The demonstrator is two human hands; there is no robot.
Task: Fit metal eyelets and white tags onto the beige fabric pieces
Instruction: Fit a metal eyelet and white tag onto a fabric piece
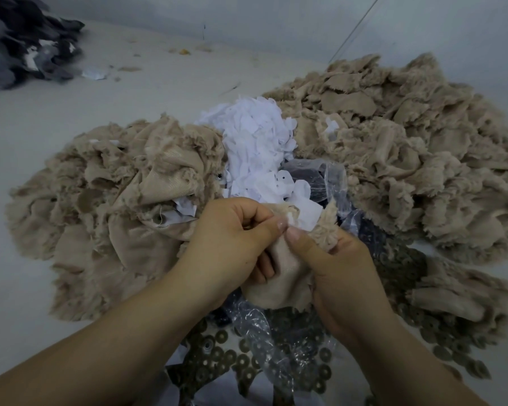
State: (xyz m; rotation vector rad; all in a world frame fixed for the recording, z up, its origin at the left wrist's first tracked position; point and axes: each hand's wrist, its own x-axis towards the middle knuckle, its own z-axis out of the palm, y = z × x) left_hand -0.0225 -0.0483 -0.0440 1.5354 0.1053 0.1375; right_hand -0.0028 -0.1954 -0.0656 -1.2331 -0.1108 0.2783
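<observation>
Both hands meet at the centre over one beige fabric piece point(279, 279). My left hand point(229, 238) pinches its upper edge with curled fingers. My right hand point(338, 265) grips the same piece, thumb pressed near the left thumb. A white tag point(307, 213) lies against the fabric's top edge just above the thumbs. Any eyelet between the fingers is hidden. Loose metal eyelets point(226, 358) lie scattered under my forearms. More white tags point(255, 142) are heaped behind the hands.
A pile of beige pieces point(106, 206) lies on the left, some with eyelets, and a larger pile point(408, 159) on the right. Crumpled clear plastic point(326, 177) sits among the tags and eyelets. Dark grey fabric point(24, 45) is heaped at the far left corner.
</observation>
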